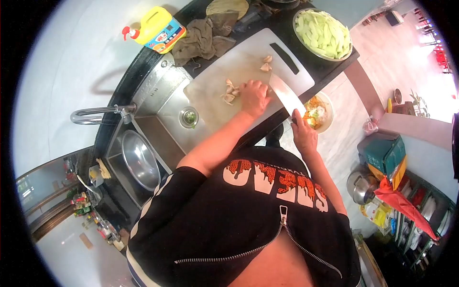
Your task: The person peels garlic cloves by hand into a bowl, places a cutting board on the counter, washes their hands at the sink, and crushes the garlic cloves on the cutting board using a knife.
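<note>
On the pale cutting board [215,79] lie several unpeeled garlic cloves [230,92], just left of my left hand [255,99]. That hand is closed, its fingers curled down against the board; whatever is under them is hidden. My right hand [304,135] grips the dark handle of a kitchen knife [286,94]. The broad blade slants up and left over the board's near edge, its flat side showing, close to the left fingers. Two or so more garlic cloves [266,63] lie beyond the blade tip.
A metal bowl of sliced green vegetable [324,36] stands right of the board. Below the counter edge is a bin with food scraps [317,112]. Left are the sink [167,131], faucet [103,115], a steel basin [141,160], a yellow detergent jug [160,31] and a crumpled cloth [201,40].
</note>
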Tool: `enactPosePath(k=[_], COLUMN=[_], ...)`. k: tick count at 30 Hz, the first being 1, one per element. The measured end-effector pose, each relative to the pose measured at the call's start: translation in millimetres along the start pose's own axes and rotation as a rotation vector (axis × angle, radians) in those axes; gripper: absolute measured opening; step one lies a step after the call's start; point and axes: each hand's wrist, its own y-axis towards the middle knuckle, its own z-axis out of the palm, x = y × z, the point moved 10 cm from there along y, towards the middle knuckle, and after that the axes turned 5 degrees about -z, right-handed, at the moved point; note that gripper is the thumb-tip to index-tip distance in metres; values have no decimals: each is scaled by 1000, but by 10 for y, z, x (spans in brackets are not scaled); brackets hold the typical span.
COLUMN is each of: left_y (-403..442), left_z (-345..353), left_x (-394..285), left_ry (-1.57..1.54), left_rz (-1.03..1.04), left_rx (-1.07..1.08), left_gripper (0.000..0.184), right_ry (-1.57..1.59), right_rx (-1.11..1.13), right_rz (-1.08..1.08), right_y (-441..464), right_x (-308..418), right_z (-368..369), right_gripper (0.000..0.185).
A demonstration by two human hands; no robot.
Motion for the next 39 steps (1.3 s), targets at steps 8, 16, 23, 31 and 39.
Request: enactPosePath(k=[8,16,23,31,39], left_y=[-287,-340,-328,-354,-318], left_z=[-345,-326,-269,-373,-407], left_x=[347,286,290,282,293], left_ry=[-64,-101,-96,-105,-97], left_rz=[-68,-63,-92,-74,-71], left_rx=[-186,-193,-220,-258,-275], left_gripper=[42,41,44,44,44], right_ry=[79,-259,124,-24,-101], right_rx=[-294,294,77,-69,224], right_rz=[-111,-22,39,-30,-60], right_y=[45,131,156,177,286], right_x=[310,160,237,343,299], right_z=[-349,348,-55,-153,71], right_gripper=[55,53,48,54,49])
